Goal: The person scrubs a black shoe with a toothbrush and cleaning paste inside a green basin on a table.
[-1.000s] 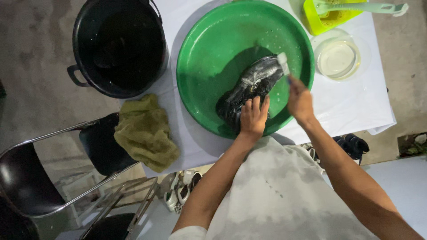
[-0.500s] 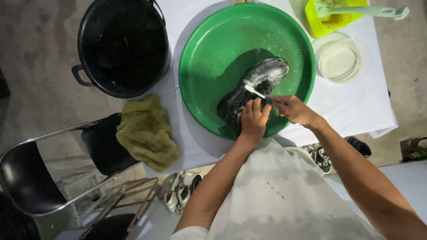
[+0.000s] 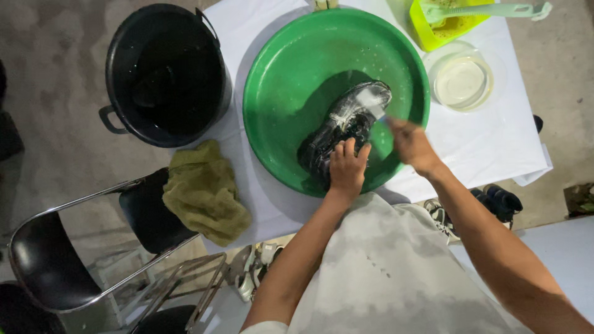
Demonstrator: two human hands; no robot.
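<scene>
A black shoe, wet and soapy at the toe, lies inside a large green basin on a white-covered table. My left hand grips the shoe's heel end and holds it down. My right hand is closed on a small brush whose pale head rests on the toe of the shoe; the handle is mostly hidden in my fingers.
A black bucket of dark water stands left of the basin. An olive cloth hangs off the table's near left edge. At the back right are a clear bowl of cloudy liquid and a yellow-green tray. Black chairs and shoes are on the floor.
My right hand swung the brush from the toe down to the middle of the shoe and back up to the toe. The left hand stayed on the heel.
</scene>
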